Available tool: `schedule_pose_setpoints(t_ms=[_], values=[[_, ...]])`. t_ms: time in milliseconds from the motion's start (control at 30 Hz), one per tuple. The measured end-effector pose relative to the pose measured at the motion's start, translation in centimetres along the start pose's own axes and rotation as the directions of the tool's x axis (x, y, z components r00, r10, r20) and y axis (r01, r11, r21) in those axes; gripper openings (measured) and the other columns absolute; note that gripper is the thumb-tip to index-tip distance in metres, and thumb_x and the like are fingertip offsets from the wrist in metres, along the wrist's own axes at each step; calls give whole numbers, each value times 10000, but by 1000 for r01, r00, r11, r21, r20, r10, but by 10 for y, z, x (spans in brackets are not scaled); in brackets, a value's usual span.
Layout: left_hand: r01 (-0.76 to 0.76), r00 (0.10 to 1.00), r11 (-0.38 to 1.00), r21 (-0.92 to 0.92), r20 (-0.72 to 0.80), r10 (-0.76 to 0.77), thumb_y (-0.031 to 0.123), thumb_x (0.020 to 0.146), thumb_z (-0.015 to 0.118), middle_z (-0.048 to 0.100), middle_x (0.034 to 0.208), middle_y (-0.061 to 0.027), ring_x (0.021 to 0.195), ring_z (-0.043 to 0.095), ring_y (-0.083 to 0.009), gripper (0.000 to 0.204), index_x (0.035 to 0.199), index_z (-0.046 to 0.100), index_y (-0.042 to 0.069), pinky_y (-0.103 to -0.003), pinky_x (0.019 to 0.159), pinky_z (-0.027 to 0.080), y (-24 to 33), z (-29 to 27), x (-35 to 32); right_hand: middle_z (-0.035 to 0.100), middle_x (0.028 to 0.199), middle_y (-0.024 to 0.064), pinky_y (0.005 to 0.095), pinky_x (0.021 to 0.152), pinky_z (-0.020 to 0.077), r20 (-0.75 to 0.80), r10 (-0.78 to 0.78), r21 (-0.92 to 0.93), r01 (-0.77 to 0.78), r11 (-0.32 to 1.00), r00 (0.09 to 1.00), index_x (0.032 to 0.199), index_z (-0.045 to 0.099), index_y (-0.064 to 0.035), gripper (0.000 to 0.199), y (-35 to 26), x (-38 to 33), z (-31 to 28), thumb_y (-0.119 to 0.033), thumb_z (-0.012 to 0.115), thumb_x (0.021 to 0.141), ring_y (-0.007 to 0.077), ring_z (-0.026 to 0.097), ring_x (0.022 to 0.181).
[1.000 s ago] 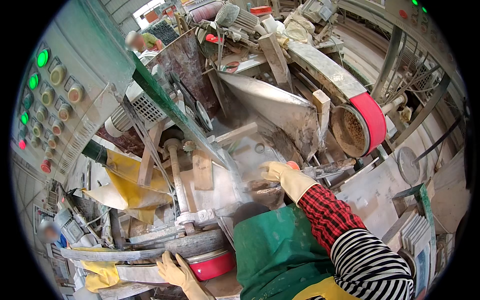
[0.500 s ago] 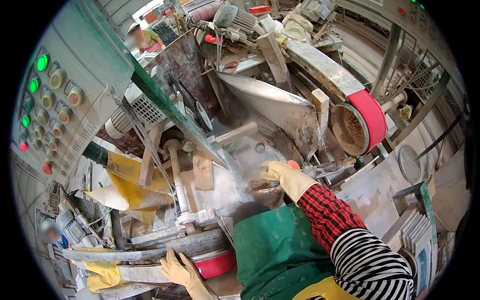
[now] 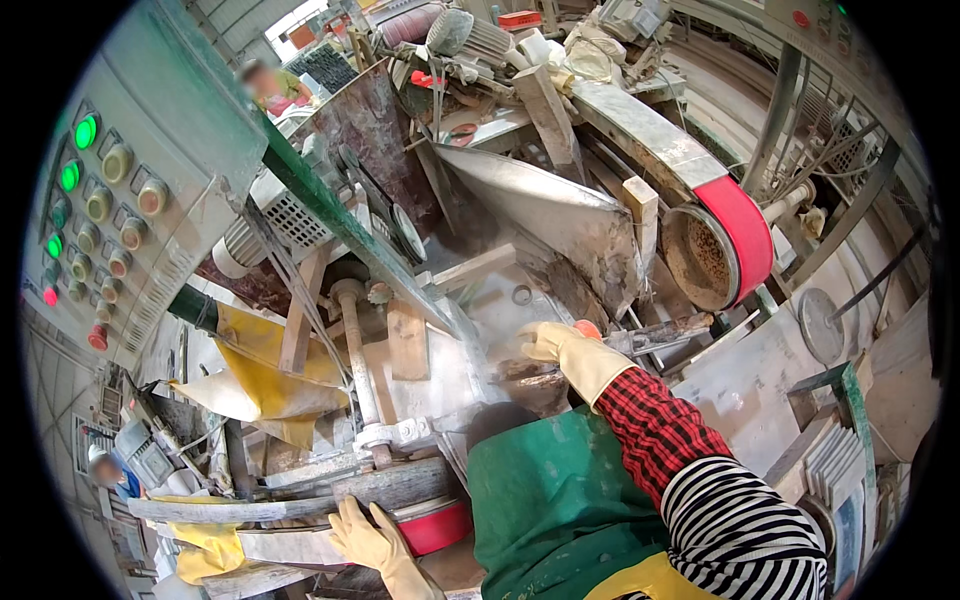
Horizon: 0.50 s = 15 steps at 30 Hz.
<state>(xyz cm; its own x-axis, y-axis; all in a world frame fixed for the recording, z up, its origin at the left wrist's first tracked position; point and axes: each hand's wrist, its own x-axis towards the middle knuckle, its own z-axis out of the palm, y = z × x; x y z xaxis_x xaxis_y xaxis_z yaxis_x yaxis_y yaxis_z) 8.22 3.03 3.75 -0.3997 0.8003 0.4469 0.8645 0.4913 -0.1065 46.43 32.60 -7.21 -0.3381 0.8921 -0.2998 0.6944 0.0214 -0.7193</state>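
Note:
My left hand (image 3: pixel 368 540), in a cream rubber glove, rests with its fingers apart on the pale edge of a belt roller with a red band (image 3: pixel 436 527). A worn grey curved guard (image 3: pixel 400 486) lies just above the fingertips. My right hand (image 3: pixel 553 346), in the same kind of glove, reaches forward over a dusty, rough brown block (image 3: pixel 538 388). Its fingers curl downward, and whatever they hold is hidden. An orange round part (image 3: pixel 587 328) shows just behind that hand. A green apron (image 3: pixel 560 490) covers my front.
A control panel (image 3: pixel 110 190) with lit green buttons stands at the left. A second roller with a red band (image 3: pixel 738 240) is at the right, near a slanted metal sheet (image 3: pixel 545 205). Stacked tiles (image 3: pixel 826 465) sit at the lower right. A person (image 3: pixel 272 88) works at the back left.
My left hand has shifted slightly to the right along the roller edge. My right hand stays in place. The person at the back has moved a little left and lower.

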Motion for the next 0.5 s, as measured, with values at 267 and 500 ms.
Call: schedule_pose_setpoints(t_ms=[267,500], values=[[23,997,999,-35,72,-20,306,895,656,618,1307,-146,1306,476,-415,470,1291,603,57,-561,1094,299,9,-7,-2,643,1305,162,409,1046,448,-1,31,-28,-31,999,1000,1398,559,-245,504,-10,-3,-3,-354,573,907,342,587,1226],[-7,991,996,-86,133,18,327,897,666,583,1386,-154,1335,451,-426,485,1305,603,72,-595,1121,257,14,-19,-6,633,1312,168,406,1050,442,23,48,12,-48,999,999,1387,563,-223,488,-13,-8,-8,-364,561,920,345,579,1236]])
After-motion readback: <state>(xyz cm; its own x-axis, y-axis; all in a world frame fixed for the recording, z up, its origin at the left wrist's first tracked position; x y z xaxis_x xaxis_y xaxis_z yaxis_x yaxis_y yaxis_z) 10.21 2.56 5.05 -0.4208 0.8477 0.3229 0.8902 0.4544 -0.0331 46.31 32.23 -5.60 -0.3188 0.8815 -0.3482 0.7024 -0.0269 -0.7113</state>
